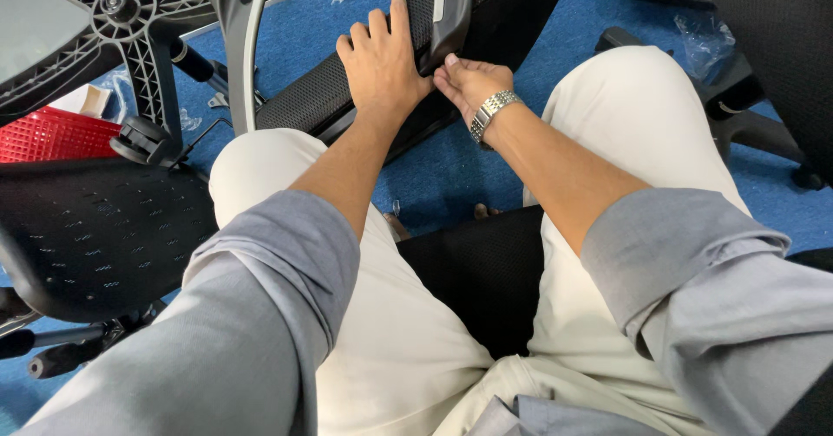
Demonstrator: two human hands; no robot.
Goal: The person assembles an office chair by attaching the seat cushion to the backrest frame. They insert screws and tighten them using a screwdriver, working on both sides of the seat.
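A black mesh chair part (pixel 330 89) lies tilted on the blue floor in front of my knees. My left hand (pixel 382 59) lies flat on its edge, fingers together and pointing away. My right hand (pixel 464 76), with a metal watch (pixel 490 113) on its wrist, pinches at the base of a black and grey armrest piece (pixel 451 6) that stands up from the part. What the right fingertips grip is hidden behind the left hand. I sit on a black seat (pixel 486 271), in light trousers and rolled grey sleeves.
A grey star-shaped chair base (pixel 130 11) with castors stands at the upper left beside a curved grey frame (pixel 243 45). A black perforated seat shell (pixel 95 228) lies at the left, a red basket (pixel 48 132) behind it. Another black chair (pixel 772 63) is at the right.
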